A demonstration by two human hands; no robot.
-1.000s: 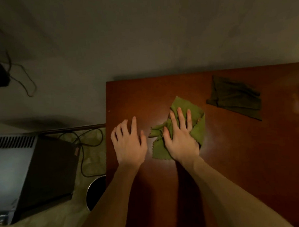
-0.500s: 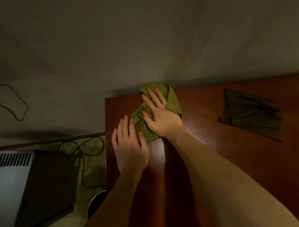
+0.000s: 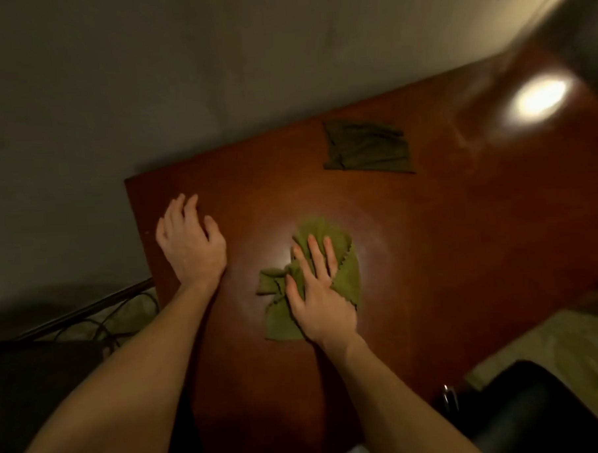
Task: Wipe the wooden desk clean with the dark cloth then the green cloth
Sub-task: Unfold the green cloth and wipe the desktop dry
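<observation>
While dark cloth (image 3: 366,148) lies apart, chair (image 3: 539,418), cables (image 3: 123,318)

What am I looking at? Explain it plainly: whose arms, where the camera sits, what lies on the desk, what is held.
No machine here: these are a person's two bare arms, filmed by one wide-angle camera worn on the head, looking forward and down. The reddish wooden desk carries two cloths. The right hand presses flat, fingers straight, on the crumpled green cloth. The left hand rests on the desk near its left edge and holds nothing. The dark cloth lies apart, farther back, untouched.
</observation>
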